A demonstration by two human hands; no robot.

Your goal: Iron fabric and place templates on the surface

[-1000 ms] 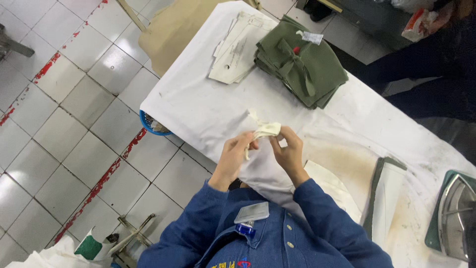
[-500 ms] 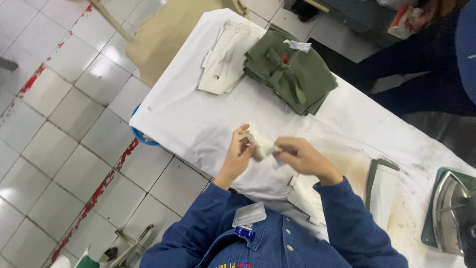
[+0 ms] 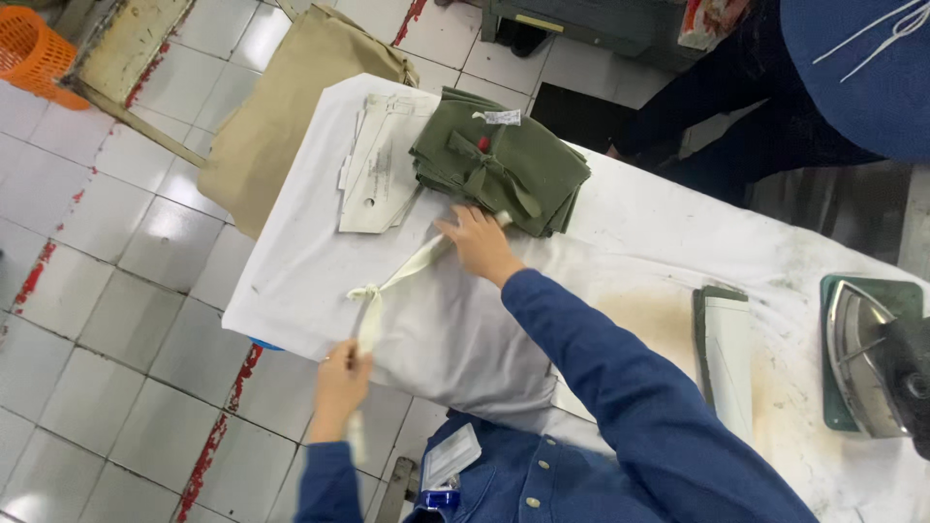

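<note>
A small white tag lies on top of the folded olive-green cloth stack at the far end of the table; it is a short rectangle, slightly crumpled, with faint dark print. Just left of the stack, touching its edge, lie off-white card sheets (overlapping, cut at angles, with a round punched hole near the lower corner and grey printing). On the person's blue shirt a pale rectangular badge hangs at the chest, tilted. At the top edge, a red and white patterned packet shows only in part.
</note>
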